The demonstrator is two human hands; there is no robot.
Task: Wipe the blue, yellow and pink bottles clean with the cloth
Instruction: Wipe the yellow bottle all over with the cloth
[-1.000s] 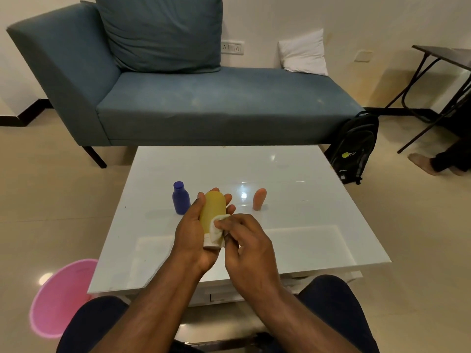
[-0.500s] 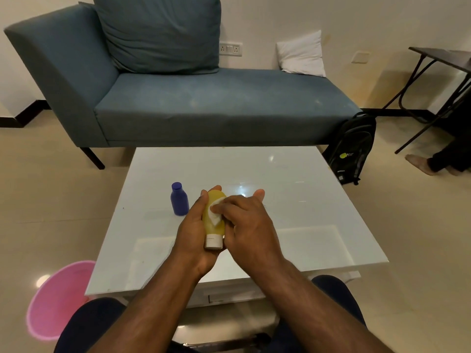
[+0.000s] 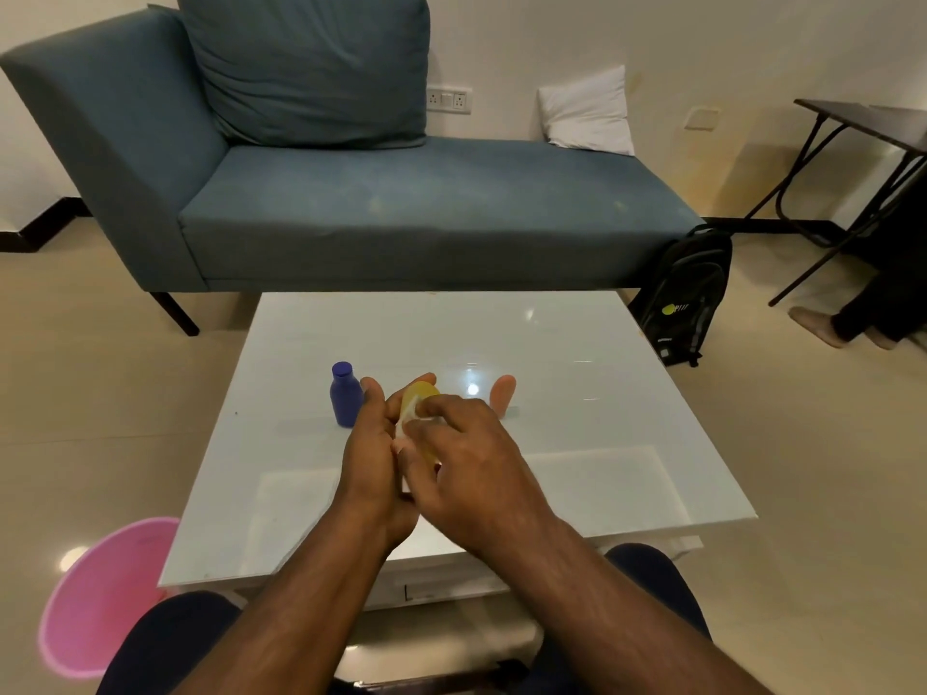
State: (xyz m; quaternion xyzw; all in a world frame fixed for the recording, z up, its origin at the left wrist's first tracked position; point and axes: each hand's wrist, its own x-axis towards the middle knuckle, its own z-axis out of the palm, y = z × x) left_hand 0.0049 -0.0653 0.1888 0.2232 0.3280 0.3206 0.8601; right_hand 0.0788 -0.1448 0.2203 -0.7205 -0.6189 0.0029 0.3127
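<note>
My left hand [image 3: 371, 453] grips the yellow bottle [image 3: 420, 393] above the white table [image 3: 577, 393], and only the bottle's top end shows between my hands. My right hand [image 3: 466, 453] presses a small white cloth [image 3: 407, 418] against the bottle's side, fingers curled over it. The blue bottle [image 3: 345, 394] stands upright on the table just left of my left hand. The pink bottle [image 3: 502, 393] stands upright to the right, behind my right hand.
A pink bucket [image 3: 100, 594] sits on the floor at the table's front left corner. A blue sofa [image 3: 401, 203] runs behind the table. A black backpack [image 3: 687, 298] leans at the sofa's right end, near a person's foot [image 3: 815, 326].
My right hand has slid the cloth along the yellow bottle, from its lower end up to the top and back over its side. The pink bottle shows again beside my right hand.
</note>
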